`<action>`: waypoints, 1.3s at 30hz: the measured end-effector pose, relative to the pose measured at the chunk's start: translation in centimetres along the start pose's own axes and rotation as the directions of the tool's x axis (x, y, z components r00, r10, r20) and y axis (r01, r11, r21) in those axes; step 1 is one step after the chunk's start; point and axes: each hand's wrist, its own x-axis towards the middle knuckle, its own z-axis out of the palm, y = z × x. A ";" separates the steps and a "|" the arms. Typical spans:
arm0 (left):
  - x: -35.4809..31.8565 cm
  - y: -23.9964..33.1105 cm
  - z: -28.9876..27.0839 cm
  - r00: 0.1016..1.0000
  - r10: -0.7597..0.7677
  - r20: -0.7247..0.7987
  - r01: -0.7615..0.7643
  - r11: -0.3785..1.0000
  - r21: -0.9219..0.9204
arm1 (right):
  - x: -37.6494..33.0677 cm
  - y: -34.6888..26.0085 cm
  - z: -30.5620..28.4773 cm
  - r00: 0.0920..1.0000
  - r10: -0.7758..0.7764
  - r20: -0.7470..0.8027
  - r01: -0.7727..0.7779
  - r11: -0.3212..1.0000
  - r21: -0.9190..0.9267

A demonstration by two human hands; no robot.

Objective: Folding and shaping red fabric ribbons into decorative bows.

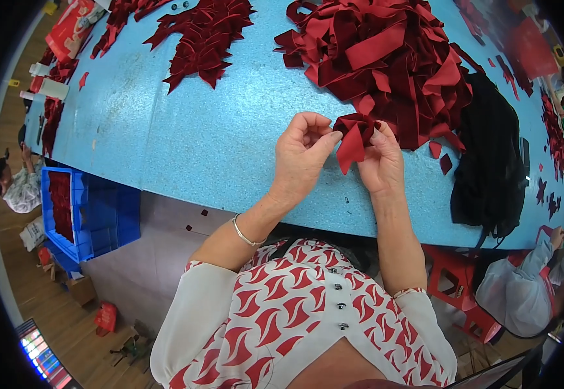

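Between my two hands, above the blue table (230,136), is a dark red ribbon bow (354,144) with one loop and a tail hanging down. My left hand (304,152) pinches its left side between thumb and forefinger, the other fingers curled in. On the other side, my right hand (382,159) grips the bow's right edge with the thumb on top. Just beyond my hands lies a big heap of loose red ribbon pieces (385,65). Farther left, finished-looking dark red bows (207,39) lie in overlapping rows.
A black cloth bag (489,155) lies on the table at the right, with a few small red scraps (446,164) beside it. Blue crates (90,217) stand at the lower left. Other people sit at both sides. Red stools (450,279) are under the right edge.
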 end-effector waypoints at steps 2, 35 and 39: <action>0.2 0.0 0.0 0.999 -0.026 0.034 0.026 1.000 0.008 | -0.1 0.0 0.3 1.000 0.000 -0.013 0.000 1.000 0.005; 0.7 0.1 1.1 0.995 -0.051 0.089 0.055 0.998 -0.044 | -0.7 0.5 1.6 0.980 -0.199 -0.018 0.191 0.958 -0.213; 0.6 -0.7 1.1 0.990 -0.133 0.047 0.140 0.966 -0.218 | -0.7 0.6 1.2 0.972 -0.236 -0.005 0.228 0.942 -0.248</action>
